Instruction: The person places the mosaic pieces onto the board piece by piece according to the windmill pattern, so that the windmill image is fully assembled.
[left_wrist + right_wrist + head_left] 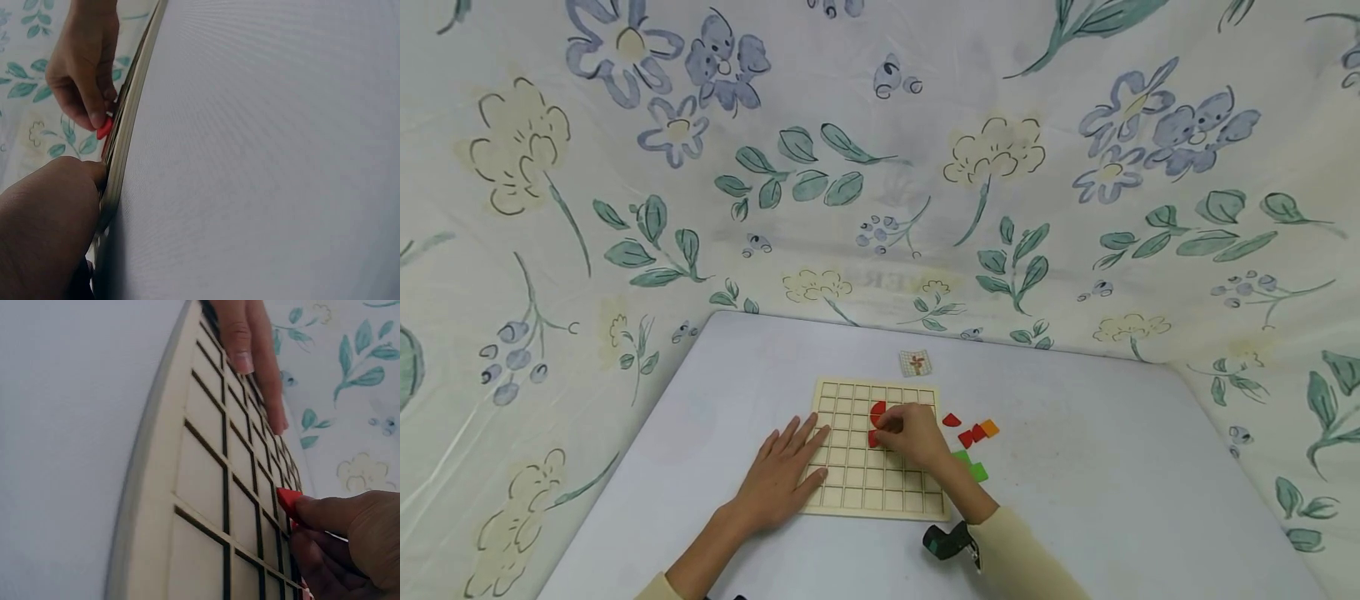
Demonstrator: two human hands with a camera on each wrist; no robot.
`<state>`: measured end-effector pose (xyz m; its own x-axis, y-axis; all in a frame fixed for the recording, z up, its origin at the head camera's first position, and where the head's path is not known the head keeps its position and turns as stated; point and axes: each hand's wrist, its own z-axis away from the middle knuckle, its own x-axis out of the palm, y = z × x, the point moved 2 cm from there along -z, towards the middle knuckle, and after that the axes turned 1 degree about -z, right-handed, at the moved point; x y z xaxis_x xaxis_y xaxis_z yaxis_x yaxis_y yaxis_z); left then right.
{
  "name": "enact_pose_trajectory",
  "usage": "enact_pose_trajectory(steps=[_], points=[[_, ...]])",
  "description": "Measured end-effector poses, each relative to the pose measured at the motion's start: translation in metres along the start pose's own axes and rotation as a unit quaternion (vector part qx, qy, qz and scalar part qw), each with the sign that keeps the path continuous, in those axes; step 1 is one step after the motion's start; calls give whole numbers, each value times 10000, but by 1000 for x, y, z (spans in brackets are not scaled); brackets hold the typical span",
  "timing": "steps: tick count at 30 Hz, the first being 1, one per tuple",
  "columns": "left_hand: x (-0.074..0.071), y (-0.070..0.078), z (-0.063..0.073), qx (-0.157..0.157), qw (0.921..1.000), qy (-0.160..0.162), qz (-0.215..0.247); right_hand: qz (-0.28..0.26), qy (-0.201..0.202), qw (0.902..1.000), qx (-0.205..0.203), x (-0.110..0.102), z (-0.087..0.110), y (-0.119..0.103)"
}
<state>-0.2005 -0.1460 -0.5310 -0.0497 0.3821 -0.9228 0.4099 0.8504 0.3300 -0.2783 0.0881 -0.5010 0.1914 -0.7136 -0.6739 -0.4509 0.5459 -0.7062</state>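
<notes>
A wooden grid board (853, 477) lies on the white table. My left hand (781, 477) rests on its left edge, fingers spread and straight. Over the middle of the board, my right hand (913, 435) pinches a small red tile (289, 503) between thumb and fingers. In the right wrist view the tile is tilted, with its pointed corner close over the grid. Red quarter-round tiles (877, 410) sit in cells just above it, partly hidden by the right fingers. The left wrist view also shows the pinched tile above the board's side.
Right of the board lie loose red tiles (951, 420), an orange square tile (989, 428) and green square tiles (978, 472), partly behind the right forearm. A small pattern card (916, 362) lies beyond the board's far edge. Floral cloth (880, 208) hangs behind the table.
</notes>
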Motion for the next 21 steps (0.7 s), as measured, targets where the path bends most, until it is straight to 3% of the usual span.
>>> enact_pose_trajectory(steps=[7, 17, 21], points=[[0, 0, 0, 38, 10000, 44, -15, 699, 259, 9967, -316, 2, 3, -7], [1, 0, 0, 46, 9999, 105, -21, 719, -100, 9968, -346, 1, 7, -5], [1, 0, 1, 62, 9999, 147, 5, 1130, -120, 9932, -264, 1, 6, -6]])
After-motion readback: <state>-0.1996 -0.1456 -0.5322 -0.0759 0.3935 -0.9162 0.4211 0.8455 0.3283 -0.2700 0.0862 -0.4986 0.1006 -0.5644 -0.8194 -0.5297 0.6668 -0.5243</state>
